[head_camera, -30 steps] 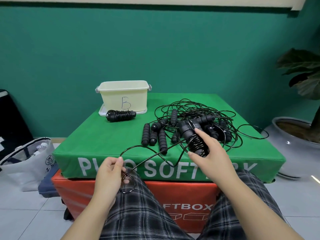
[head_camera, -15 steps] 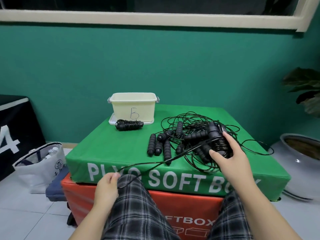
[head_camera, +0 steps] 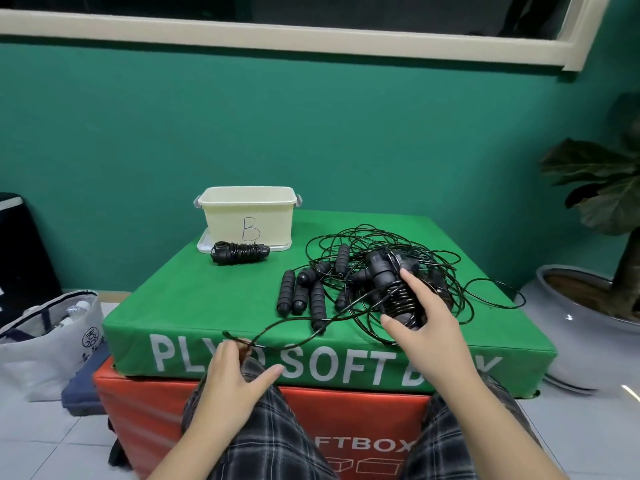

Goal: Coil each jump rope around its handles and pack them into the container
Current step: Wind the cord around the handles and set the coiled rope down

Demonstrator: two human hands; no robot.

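One coiled rope sat beside the container, unpacked. Right grip clutched a half-wound bundle; left grip pinched its cord. Tangled pile remained.

Glossy black cord, matt ribbed foam handles, smooth cream plastic container, sheeny green vinyl box.

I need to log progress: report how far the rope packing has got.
Done: one coiled rope lies in front of the container, not packed. In hand: right hand grips a half-wound bundle; left hand feeds its cord. Left: the tangled pile.
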